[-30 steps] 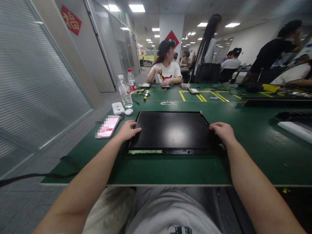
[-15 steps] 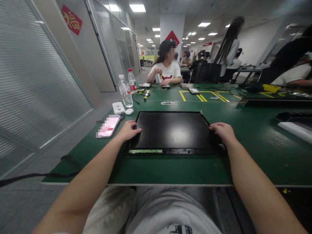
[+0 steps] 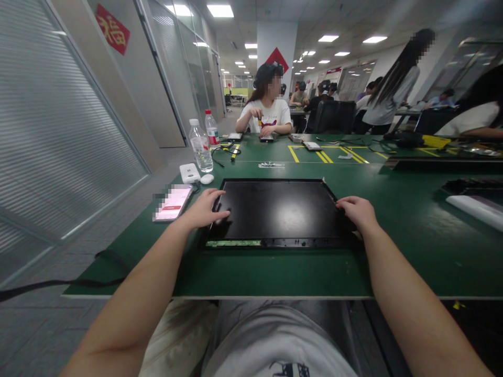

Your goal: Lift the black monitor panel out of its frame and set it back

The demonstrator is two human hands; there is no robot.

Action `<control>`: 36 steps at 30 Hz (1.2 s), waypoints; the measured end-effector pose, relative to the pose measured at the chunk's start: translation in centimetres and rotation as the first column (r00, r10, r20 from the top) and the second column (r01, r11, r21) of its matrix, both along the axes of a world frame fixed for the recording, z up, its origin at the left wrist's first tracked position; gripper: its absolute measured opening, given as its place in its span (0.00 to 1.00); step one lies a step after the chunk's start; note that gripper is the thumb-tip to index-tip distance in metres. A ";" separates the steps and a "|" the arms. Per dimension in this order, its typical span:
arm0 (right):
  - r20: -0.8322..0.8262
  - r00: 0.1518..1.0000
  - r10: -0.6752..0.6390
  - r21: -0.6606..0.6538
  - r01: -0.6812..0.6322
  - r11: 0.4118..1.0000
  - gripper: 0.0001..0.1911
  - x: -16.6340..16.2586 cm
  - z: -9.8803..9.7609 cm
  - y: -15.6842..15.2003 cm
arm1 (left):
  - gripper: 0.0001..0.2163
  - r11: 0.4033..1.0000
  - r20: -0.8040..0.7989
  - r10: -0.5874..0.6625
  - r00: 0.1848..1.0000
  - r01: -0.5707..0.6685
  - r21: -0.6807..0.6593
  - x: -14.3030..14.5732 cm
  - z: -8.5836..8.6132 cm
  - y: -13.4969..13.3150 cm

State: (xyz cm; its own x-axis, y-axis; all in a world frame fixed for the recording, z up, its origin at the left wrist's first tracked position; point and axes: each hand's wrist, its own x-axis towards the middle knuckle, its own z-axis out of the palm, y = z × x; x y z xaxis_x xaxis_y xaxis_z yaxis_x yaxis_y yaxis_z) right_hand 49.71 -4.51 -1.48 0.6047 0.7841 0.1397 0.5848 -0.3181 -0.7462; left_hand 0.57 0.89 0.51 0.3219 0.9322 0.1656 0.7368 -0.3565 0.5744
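Observation:
A black flat screen panel (image 3: 277, 212) lies on the green table (image 3: 275, 272) in front of me, with a green circuit strip along its near edge. My left hand (image 3: 204, 208) rests on the panel's left edge, fingers spread over the rim and the thumb on the glass. My right hand (image 3: 356, 211) sits on the right edge, fingers curled down over the side of the panel.
A lit phone (image 3: 172, 202) lies left of the panel, with a white charger (image 3: 189, 172), a small white case and two water bottles (image 3: 201, 146) behind it. A person (image 3: 267, 110) works at the far side. A white object (image 3: 477, 208) lies at the right.
My left hand has shifted slightly, its thumb now lying further onto the panel's surface. A standing person in the background has walked to the right. The panel has not moved.

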 end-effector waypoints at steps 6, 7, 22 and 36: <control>-0.010 1.000 0.000 0.002 0.000 1.000 0.08 -0.1 0.0 0.1 | 0.43 0.978 -0.092 -0.192 0.977 0.183 -0.098 -0.5 1.2 -0.9; -0.012 1.000 0.002 -0.004 -0.002 1.000 0.08 -0.1 0.0 0.1 | 0.44 0.976 -0.096 -0.200 0.975 0.189 -0.109 -0.6 1.4 -1.1; 0.017 0.999 0.029 -0.031 -0.028 0.999 0.09 -0.1 -0.1 0.0 | 0.48 0.946 -0.180 -0.308 0.934 0.281 -0.162 -1.0 2.3 -1.7; 0.022 1.000 0.013 -0.009 -0.013 1.000 0.08 0.3 -0.4 0.2 | 0.45 0.940 -0.375 -0.340 0.862 0.313 -0.133 -0.6 3.1 -2.2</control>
State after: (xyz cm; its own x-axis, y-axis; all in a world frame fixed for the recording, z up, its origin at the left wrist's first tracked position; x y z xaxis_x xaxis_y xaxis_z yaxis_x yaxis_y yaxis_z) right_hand 49.97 -4.30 -1.83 0.5914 0.7931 0.1457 0.6054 -0.3173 -0.7300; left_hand 0.01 -1.29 3.60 0.6353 0.7666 -0.0929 0.7525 -0.5875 0.2977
